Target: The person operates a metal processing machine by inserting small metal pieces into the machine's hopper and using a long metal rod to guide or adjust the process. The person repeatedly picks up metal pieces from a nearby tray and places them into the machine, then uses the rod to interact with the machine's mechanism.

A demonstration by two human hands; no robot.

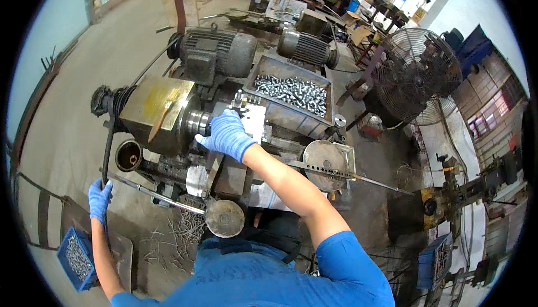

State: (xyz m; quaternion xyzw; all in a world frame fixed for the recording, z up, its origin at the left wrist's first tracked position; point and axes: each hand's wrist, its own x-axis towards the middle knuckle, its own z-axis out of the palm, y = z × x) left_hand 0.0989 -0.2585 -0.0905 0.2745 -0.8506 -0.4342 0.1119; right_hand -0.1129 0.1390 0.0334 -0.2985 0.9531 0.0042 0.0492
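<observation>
My left hand, in a striped blue glove, is closed around a dark upright bar at the left of a lathe. My right hand, gloved alike, is over the lathe between the shiny spindle nose and the metal tool block. Its thumb sticks out toward the spindle; the fingertips are hidden below the hand, so I cannot see whether they grip anything. The headstock has a yellow-stained top with a wooden-handled brush lying on it.
A grey bin of small metal parts stands behind the lathe beside a motor. A long bright rod crosses low in front. Round plates, metal scraps and a blue crate are near me. A large fan stands right.
</observation>
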